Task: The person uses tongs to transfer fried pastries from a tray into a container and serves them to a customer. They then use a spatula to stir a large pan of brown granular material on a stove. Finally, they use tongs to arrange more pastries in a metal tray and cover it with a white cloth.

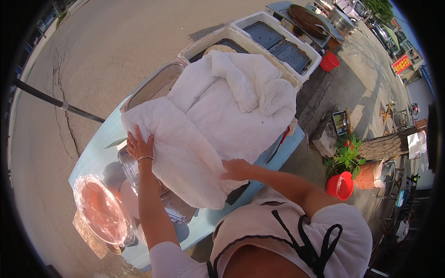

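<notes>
A thick white padded cloth (222,121) lies bunched and folded across the middle of a light blue table (100,153). My left hand (140,146), with a bracelet at the wrist, rests on the cloth's left edge, fingers spread. At the near right part of the cloth is my right hand (236,169); its fingertips press into or grip the fabric, partly hidden by a fold. Under the near edge show clear plastic or metal trays (179,208). A flat round food piece (219,49) peeks out behind the cloth, in a white foam box (222,34).
A plastic-wrapped pinkish basin (104,210) stands at the table's left. A wire-mesh tray (156,83) and a second foam box (313,66) with dark trays lie behind. A red-handled tool (284,135) lies at the right edge. Red buckets (340,186) stand on the ground.
</notes>
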Tool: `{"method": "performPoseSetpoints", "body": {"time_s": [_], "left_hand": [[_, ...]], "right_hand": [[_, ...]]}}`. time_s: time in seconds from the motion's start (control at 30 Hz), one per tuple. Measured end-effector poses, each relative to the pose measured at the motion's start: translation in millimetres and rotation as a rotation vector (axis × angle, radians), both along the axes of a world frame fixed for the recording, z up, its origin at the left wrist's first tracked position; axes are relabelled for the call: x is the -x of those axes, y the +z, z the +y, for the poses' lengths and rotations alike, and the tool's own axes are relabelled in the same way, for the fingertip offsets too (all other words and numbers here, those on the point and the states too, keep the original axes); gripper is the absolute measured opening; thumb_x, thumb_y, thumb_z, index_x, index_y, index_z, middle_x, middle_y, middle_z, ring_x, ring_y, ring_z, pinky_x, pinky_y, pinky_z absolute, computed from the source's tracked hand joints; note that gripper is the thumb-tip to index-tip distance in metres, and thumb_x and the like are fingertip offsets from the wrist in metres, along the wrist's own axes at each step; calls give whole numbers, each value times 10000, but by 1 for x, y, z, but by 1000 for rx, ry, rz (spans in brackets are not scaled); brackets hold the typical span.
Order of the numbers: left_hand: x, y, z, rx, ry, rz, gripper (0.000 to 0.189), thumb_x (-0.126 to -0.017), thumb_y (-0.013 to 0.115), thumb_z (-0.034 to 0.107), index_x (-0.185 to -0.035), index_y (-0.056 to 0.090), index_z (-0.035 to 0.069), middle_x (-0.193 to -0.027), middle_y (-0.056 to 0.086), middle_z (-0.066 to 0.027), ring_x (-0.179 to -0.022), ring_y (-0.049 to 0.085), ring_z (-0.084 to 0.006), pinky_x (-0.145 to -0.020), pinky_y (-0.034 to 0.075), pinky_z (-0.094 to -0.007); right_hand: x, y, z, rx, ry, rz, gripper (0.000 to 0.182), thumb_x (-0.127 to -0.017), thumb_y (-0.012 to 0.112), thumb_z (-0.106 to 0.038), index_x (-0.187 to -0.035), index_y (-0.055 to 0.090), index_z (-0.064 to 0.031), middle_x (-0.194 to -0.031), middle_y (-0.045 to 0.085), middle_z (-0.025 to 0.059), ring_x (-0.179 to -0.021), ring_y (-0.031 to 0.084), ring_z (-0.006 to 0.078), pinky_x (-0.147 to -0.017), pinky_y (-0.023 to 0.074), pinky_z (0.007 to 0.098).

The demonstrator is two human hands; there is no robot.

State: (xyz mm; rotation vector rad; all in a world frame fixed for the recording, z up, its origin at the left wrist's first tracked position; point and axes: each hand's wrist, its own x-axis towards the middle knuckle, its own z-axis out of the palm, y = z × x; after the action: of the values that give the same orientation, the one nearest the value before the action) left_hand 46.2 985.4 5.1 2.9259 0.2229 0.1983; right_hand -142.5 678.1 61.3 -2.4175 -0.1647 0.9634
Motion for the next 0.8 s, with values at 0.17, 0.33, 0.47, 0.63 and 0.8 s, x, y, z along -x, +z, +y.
{"method": "performPoseSetpoints", "body": {"time_s": [0.17,0.33,0.47,0.63,0.8], "left_hand": [[4,17,-26,-116,-129,-155,746,-775,719,285,-1416,350,183,-1471,258,-148,-1337,253,-374,-1067,238,-512],[20,31,-152,314,-443,-230,561,-769,699,180,-1281,492,81,-1258,509,-136,-1166,454,-321,-991,344,-442],[23,-1,-286,758,-297,153,644,-794,723,327,-1284,466,-2,-1097,604,-147,-928,607,-251,-760,509,-361],[-34,-6,-399,464,-288,405,608,-786,723,362,-1197,524,-40,-1075,635,-154,-930,626,-251,-793,500,-356],[-125,59,-466,2005,-61,415,356,-920,578,246,-1163,553,-12,-1112,629,-100,-985,621,-231,-870,503,-348]], "right_hand": [[-38,43,-123,4,-99,-981,467,-734,764,-224,-1118,529,-99,-1151,550,74,-1049,518,289,-945,389,410],[-98,47,-224,213,-647,-1134,438,-681,758,-123,-1068,553,-103,-1186,463,52,-1100,466,262,-915,382,398],[-111,-2,-301,-209,-389,-769,333,-690,707,-12,-979,553,-66,-1010,543,89,-999,549,245,-839,459,365],[-114,-11,-416,-1235,-1083,-735,243,-754,678,0,-945,549,-74,-961,587,40,-813,601,152,-605,492,301],[-95,-54,-547,-830,-1641,-467,285,-793,704,-115,-1021,543,-57,-838,594,36,-599,564,111,-478,439,243]]}}
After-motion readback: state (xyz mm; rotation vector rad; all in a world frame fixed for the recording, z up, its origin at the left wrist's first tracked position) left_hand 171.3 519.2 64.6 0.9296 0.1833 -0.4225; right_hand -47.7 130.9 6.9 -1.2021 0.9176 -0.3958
